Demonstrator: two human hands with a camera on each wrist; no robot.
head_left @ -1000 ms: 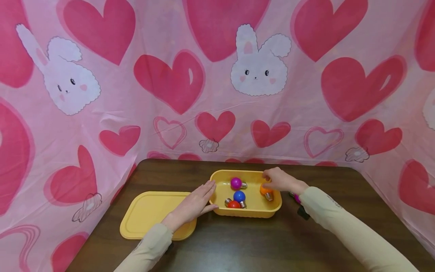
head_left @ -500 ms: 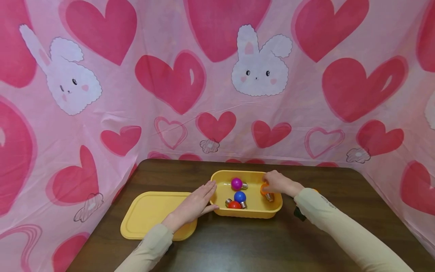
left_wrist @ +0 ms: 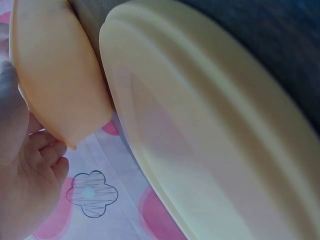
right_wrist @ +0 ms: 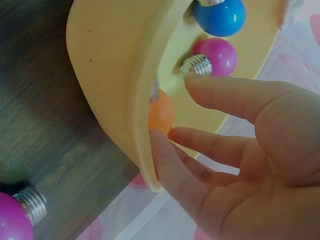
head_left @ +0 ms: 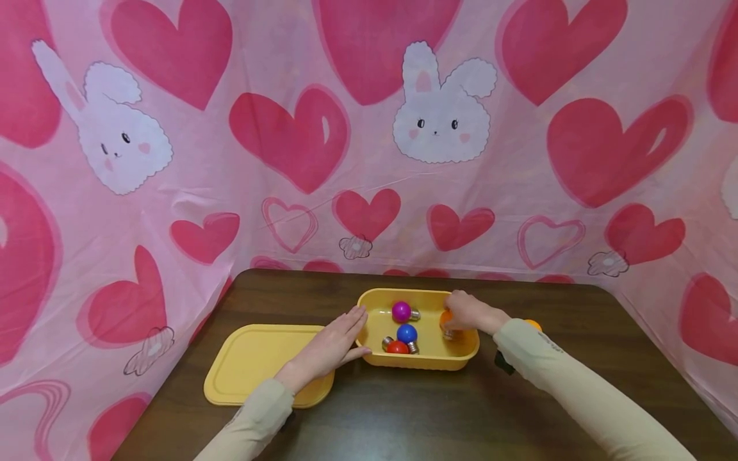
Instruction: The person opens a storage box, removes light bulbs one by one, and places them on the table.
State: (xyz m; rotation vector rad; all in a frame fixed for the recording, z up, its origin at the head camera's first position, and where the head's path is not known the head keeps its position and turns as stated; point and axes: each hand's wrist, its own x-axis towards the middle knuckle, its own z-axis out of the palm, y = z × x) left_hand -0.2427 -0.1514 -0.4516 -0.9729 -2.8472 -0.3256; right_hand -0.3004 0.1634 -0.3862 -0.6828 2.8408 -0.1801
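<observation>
A yellow box (head_left: 415, 362) holds several coloured light bulbs: a magenta bulb (head_left: 401, 312), a blue bulb (head_left: 407, 333), a red bulb (head_left: 397, 347) and an orange bulb (head_left: 446, 318). My right hand (head_left: 471, 312) reaches over the box's right end. In the right wrist view, its fingertips touch the orange bulb (right_wrist: 161, 114), while the thumb stands apart from it. With fingers extended, my left hand (head_left: 331, 342) rests against the box's left end. The left wrist view shows those fingers at the box wall (left_wrist: 60, 75).
A yellow lid (head_left: 259, 365) lies on the brown table (head_left: 403, 422), partly under my left forearm. Right of the box, another orange bulb (head_left: 533, 324) shows behind my right sleeve. A magenta bulb (right_wrist: 15, 217) lies outside the box in the right wrist view. A patterned pink cloth hangs behind.
My right hand has shifted slightly left, and the orange bulb in the box has turned and moved a little left. The left hand has stayed in place.
</observation>
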